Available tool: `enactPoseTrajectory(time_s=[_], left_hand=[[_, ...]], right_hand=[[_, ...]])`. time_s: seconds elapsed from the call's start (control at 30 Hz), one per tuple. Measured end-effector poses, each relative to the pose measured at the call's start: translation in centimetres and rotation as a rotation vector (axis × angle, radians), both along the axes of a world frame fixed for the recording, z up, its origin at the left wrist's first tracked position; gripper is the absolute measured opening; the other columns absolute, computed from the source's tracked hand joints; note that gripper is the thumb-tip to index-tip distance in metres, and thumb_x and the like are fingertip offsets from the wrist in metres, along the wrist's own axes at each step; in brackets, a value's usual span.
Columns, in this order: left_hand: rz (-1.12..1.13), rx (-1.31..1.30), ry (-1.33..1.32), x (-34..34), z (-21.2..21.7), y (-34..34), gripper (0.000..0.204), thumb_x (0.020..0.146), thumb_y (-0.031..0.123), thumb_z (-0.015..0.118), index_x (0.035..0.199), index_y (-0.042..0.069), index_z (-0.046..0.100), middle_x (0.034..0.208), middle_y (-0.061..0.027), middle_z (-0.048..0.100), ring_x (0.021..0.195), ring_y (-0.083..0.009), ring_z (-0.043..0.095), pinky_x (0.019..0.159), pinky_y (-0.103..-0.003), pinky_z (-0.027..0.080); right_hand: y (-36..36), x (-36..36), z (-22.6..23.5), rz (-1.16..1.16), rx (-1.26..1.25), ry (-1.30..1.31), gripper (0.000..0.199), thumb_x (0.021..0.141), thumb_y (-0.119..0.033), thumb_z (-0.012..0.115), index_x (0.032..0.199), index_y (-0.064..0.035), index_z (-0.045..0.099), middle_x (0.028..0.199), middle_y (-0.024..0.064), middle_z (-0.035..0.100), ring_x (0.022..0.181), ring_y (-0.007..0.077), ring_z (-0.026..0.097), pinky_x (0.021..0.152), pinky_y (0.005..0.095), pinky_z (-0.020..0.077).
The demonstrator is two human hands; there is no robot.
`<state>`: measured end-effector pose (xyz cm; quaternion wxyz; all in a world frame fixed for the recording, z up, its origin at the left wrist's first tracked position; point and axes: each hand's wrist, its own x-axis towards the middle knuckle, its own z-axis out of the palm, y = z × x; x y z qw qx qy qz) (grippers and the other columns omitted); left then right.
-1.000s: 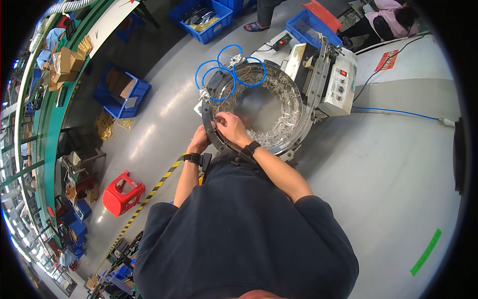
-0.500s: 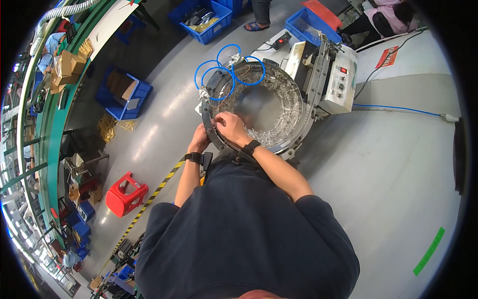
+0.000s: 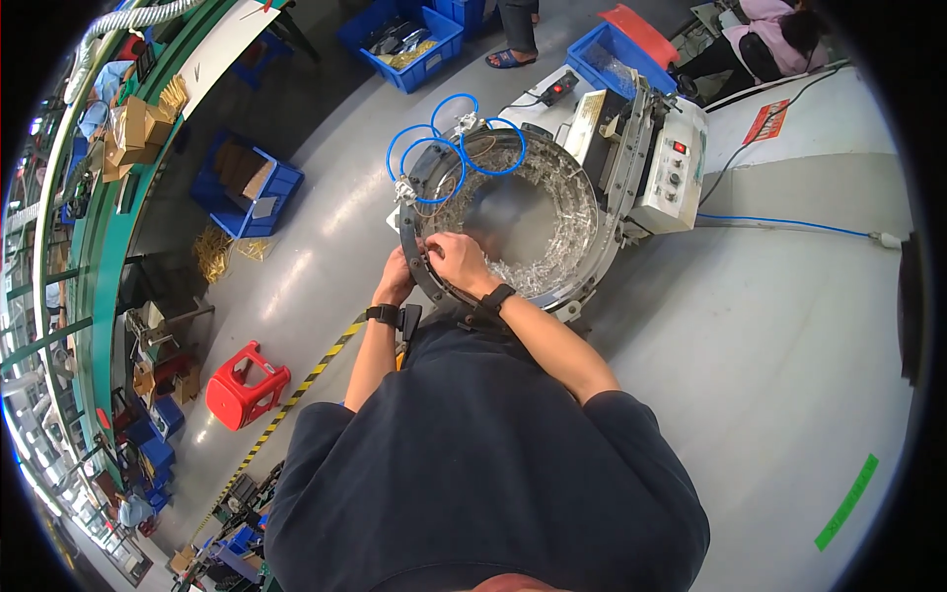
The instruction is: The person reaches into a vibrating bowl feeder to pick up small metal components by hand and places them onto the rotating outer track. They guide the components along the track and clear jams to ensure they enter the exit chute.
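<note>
Two hands work at the near rim of a round vibratory feeder bowl [image 3: 552, 212], which stands on the grey floor in front of the person. The left hand [image 3: 397, 281] lies on the outside of the dark rim, fingers curled against it; whether it grips something small there I cannot tell, because the view is too small. The right hand [image 3: 456, 259] rests just inside the rim, beside the left one, with the fingers bent inward and close together, maybe pinching a part, but this is not clear. Both wrists carry a black band.

Inside the bowl many small shiny metal parts [image 3: 533, 266] lie along the spiral track and on the bottom. Blue air hoses [image 3: 434, 148] make loops over the far left edge of the bowl. Just beside the bowl, on its far right, stands a white control box [image 3: 671, 173] with a red button, and a blue cable [image 3: 779, 225] runs from it over the floor.

A red plastic stool [image 3: 247, 385] stands well apart on the left, near a yellow-black floor tape [image 3: 316, 370]. Blue crates [image 3: 402, 35] stand farther back.
</note>
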<state>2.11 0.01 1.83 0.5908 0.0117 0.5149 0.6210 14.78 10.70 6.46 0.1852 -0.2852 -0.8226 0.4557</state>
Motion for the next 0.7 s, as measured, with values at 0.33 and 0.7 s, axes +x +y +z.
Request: enactPoseTrajectory(time_s=[0.33,0.7], left_hand=[[-0.091,-0.041,0.073,-0.4,-0.3,-0.8,0.010,0.092,0.011,0.056,0.100,0.011,0.063,0.078,0.0035,0.061,0.059,-0.0070,0.055,0.046,-0.020,0.036],[-0.046,-0.080,0.041,0.3,0.2,-0.8,0.010,0.093,0.012,0.054,0.097,0.012,0.062,0.076,0.0041,0.061,0.057,-0.0066,0.054,0.046,-0.020,0.035]], right_hand=[[-1.5,0.0,0.3,-0.154,-0.011,-0.022,0.015,0.078,-0.017,0.063,0.086,-0.0059,0.071,0.082,0.0145,0.068,0.074,0.0355,0.065,0.065,0.0434,0.0513],[-0.7,2.1,1.0,0.019,-0.046,-0.023,0.014,0.077,-0.014,0.064,0.088,-0.0057,0.070,0.080,0.0138,0.069,0.072,0.0330,0.066,0.064,0.0411,0.0521]])
